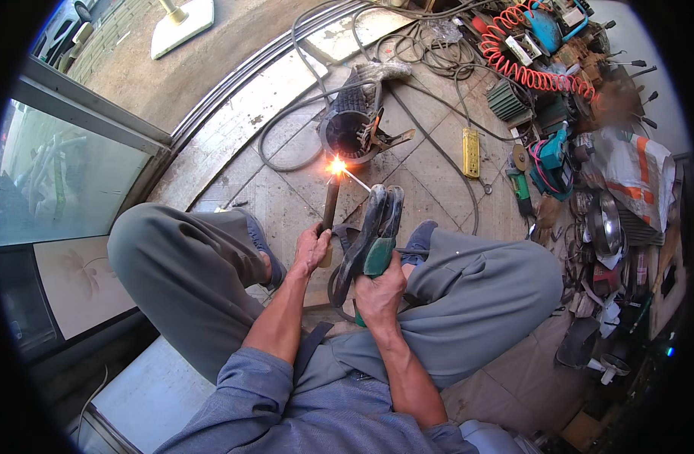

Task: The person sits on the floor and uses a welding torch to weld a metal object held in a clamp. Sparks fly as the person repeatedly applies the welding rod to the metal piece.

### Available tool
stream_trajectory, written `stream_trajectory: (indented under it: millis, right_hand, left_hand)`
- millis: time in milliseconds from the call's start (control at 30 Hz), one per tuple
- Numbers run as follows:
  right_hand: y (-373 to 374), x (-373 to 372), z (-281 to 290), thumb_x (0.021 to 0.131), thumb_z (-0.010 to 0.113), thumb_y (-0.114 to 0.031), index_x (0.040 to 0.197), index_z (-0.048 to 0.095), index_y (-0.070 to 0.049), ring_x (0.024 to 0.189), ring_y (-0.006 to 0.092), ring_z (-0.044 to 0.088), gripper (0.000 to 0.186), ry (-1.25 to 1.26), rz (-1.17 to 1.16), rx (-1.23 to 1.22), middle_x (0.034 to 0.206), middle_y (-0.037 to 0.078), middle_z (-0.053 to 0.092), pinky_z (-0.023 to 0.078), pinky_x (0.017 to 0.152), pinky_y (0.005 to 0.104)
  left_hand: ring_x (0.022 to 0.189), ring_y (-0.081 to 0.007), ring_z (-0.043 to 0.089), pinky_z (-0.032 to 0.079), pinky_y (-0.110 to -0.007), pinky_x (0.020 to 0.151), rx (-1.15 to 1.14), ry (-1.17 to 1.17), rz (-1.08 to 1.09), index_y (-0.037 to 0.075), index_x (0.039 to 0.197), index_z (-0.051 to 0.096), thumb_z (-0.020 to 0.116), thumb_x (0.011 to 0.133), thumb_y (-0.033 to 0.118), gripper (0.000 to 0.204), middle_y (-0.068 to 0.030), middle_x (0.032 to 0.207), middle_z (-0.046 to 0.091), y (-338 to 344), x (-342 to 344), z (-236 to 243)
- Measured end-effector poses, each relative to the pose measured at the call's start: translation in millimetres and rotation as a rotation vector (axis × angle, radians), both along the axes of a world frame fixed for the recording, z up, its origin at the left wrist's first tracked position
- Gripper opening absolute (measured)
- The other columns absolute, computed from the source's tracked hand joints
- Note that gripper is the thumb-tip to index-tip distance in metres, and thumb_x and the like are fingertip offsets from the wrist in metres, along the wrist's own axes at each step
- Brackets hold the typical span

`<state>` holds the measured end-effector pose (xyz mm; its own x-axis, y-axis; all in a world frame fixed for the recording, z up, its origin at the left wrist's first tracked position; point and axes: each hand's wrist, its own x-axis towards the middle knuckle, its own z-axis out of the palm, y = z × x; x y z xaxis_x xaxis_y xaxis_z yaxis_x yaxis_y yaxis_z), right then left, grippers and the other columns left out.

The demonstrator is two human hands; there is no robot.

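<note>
My left hand (313, 248) is closed around a brown metal bar (331, 203) that stands nearly upright between my knees. In my right hand (381, 293) is a welding electrode holder (379, 257) with a green handle and dark jaws. A thin welding electrode (357, 180) runs from the jaws toward the bar's top end. A bright orange arc (336, 166) burns where the two meet, its glare hiding the joint. Just beyond lies a finned, hollow motor housing (328, 136), open end toward me. A clamp (392, 139) sits at its right edge.
Black cables (430, 121) loop over the tiled floor. To the right lie a yellow power strip (470, 153), a green angle grinder (520, 185), a teal power tool (553, 163) and piled parts. A coiled orange hose (506, 64) is behind. A glass door (74, 166) stands left.
</note>
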<state>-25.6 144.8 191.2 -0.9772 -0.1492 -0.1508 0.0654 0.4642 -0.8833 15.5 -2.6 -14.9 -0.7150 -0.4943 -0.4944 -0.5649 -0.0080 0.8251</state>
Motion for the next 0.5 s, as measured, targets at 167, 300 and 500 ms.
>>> stream_trajectory:
  millis: [167,300,500]
  right_hand:
    - [0.0,0.3,-0.7,0.074,0.064,-0.003,0.096,0.057,0.000,0.075,0.0387,0.069,0.024,-0.015,0.010,-0.016,0.077,0.021,0.066,0.052,0.070,0.0429]
    - [-0.6,-0.3,1.8,0.074,0.064,-0.001,0.095,0.057,0.001,0.074,0.0384,0.069,0.022,-0.010,0.012,-0.047,0.076,0.020,0.066,0.052,0.069,0.0426]
    - [-2.2,-1.3,3.0,0.074,0.064,-0.001,0.094,0.056,0.001,0.074,0.0377,0.069,0.022,-0.011,0.000,-0.013,0.075,0.020,0.066,0.052,0.069,0.0420]
  left_hand:
    - [0.084,-0.0297,0.067,0.050,-0.039,0.080,-0.032,-0.014,-0.007,0.001,0.114,0.066,0.059,0.093,0.025,0.033,-0.0181,0.088,0.070,-0.9,1.1,-1.4]
    - [0.085,-0.0294,0.068,0.051,-0.039,0.080,-0.022,-0.027,-0.007,0.001,0.114,0.066,0.059,0.093,0.025,0.033,-0.0177,0.089,0.070,0.2,-1.6,7.5]
    - [0.084,-0.0257,0.068,0.051,-0.038,0.079,-0.047,-0.038,-0.017,0.000,0.116,0.066,0.060,0.093,0.023,0.033,-0.0169,0.089,0.071,0.5,-2.6,13.4]
